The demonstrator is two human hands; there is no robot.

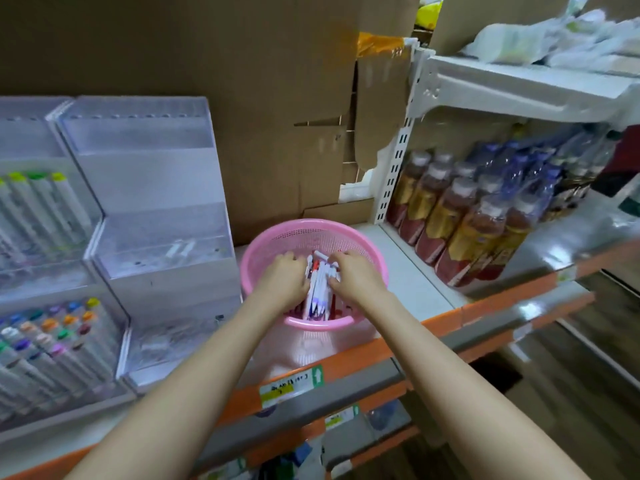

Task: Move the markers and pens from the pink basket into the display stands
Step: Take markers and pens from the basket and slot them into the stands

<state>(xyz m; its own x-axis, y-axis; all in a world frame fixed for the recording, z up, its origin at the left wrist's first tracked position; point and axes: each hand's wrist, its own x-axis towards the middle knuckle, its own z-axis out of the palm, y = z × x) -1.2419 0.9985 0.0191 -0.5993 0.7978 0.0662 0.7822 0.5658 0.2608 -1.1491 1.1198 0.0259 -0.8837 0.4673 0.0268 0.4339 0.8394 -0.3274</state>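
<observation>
Head view, down along both forearms: pens [320,284], mostly white-barrelled with red and blue touches, bunched lengthwise in the pink basket [313,232], set on the white shelf [415,282] just right of the display stands. Left hand [285,277] down inside the basket, fingers curled against the left flank of the bunch. Right hand [358,275] opposite, fingers and thumb curled onto the right flank. Both closed on the same bunch, squeezing from either side. Cannot tell whether lifted clear or resting on the basket floor. Near display stand [152,188] clear and stepped, a couple of pale sticks lying in one tier. Far display stand [38,216] to its left, with rows of colour-capped markers [52,327] slanted in its tiers. Judged by look: light, stiff, smooth plastic barrels, not fragile, but apt to slide past one another and fan out of a loose hold. Best taken around the middle of the barrels, whole bunch pinched from both sides, ends kept level, caps pointing one way for dropping into the tiers. Basket thin and light too, likely to skid on the shelf if tugged. Bottles [460,216] on the neighbouring shelf well apart, no concern.
</observation>
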